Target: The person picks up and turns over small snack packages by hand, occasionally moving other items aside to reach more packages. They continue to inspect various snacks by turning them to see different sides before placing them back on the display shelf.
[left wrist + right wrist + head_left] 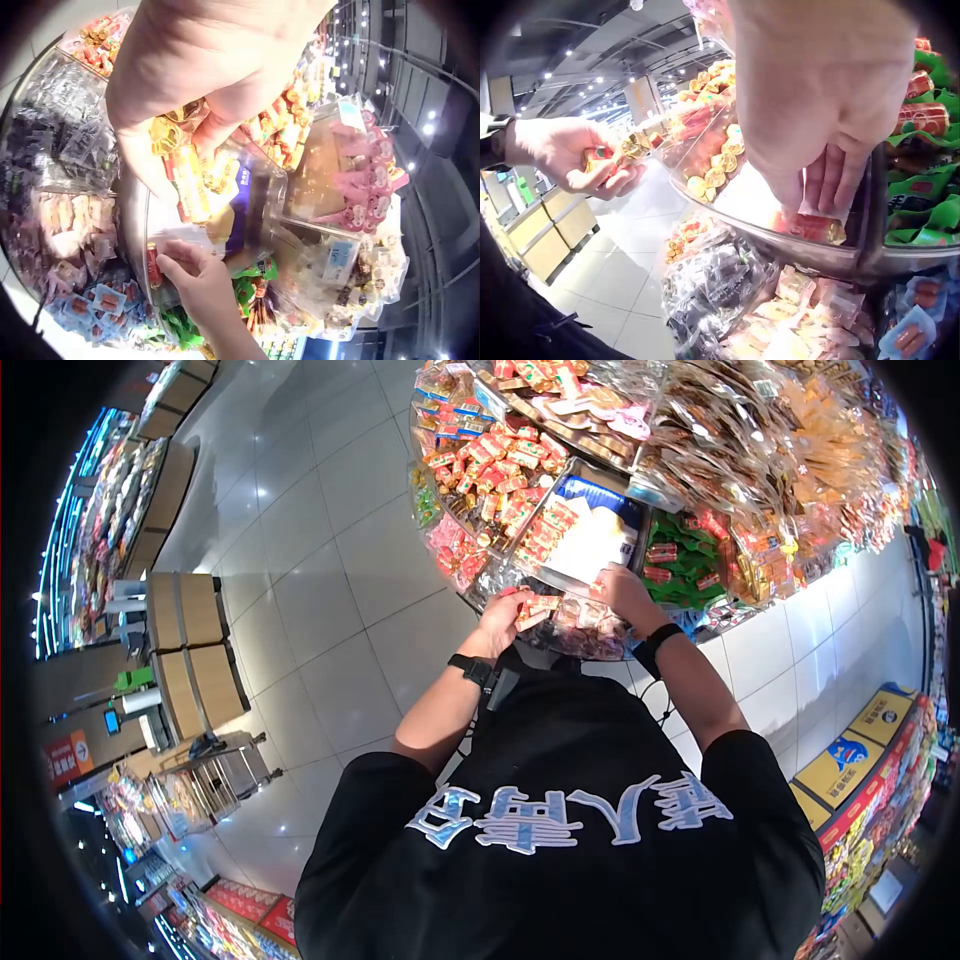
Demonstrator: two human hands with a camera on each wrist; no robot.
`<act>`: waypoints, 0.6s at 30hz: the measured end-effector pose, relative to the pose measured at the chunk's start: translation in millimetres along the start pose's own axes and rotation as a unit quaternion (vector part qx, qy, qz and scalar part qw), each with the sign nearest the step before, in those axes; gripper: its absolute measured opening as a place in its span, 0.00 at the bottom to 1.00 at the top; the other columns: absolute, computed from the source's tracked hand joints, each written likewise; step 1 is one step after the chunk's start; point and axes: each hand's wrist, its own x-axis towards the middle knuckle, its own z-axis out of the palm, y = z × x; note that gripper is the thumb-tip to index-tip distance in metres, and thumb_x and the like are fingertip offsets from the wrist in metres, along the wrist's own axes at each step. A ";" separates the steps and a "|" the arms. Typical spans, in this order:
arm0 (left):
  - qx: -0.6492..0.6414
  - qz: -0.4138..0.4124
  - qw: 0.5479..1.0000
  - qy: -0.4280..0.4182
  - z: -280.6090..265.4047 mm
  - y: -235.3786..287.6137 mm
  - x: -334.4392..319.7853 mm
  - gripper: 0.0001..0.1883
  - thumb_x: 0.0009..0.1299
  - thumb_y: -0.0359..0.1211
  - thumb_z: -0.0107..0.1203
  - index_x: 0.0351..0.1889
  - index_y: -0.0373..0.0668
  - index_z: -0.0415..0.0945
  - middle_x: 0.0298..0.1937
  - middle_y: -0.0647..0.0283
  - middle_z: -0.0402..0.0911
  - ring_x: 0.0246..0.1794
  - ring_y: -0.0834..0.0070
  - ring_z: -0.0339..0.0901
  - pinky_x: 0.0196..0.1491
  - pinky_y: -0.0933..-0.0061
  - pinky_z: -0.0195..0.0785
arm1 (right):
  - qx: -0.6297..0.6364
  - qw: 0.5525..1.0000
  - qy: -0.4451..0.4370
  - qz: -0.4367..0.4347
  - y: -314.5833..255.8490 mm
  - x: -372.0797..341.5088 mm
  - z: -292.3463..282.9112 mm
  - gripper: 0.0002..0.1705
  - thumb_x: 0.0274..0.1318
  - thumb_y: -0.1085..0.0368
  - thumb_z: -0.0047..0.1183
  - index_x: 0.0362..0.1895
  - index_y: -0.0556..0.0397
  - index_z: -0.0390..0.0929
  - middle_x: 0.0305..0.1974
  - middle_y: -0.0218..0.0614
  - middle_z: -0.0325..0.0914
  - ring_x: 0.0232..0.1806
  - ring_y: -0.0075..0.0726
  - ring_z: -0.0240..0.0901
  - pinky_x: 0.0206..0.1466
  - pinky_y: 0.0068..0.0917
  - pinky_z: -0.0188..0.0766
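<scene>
My left hand (497, 622) holds several red-and-gold wrapped candies (184, 180) between thumb and fingers, just outside the front rim of the bin. Their twisted gold ends (634, 146) stick out past the fingertips in the right wrist view. My right hand (630, 600) reaches down into the clear-walled compartment (795, 244). It pinches one red wrapped candy (814, 228), lying lengthwise along the front wall. Rows of the same candies (543, 535) line the left side of this compartment, beside a white sheet (598, 550) and a blue package (598, 495).
Loose red candies (495, 460) fill the neighbouring compartment to the left. Green-wrapped snacks (685, 565) lie to the right. Below the rim are dark packets (712, 281) and pale packets (795, 315). A checkout counter (185, 610) stands across the tiled floor.
</scene>
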 end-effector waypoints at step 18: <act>0.108 -0.003 0.989 -0.099 64.4 -7.8 -3.7 0.05 0.70 0.24 0.53 0.43 0.37 0.74 0.41 0.57 0.82 0.42 0.66 0.83 0.47 0.63 0.82 | 0.292 0.955 -0.051 -0.015 -47.1 -16.4 -61.3 0.20 0.56 0.55 0.60 0.42 0.60 0.81 0.33 0.45 0.84 0.35 0.45 0.82 0.40 0.36 0.77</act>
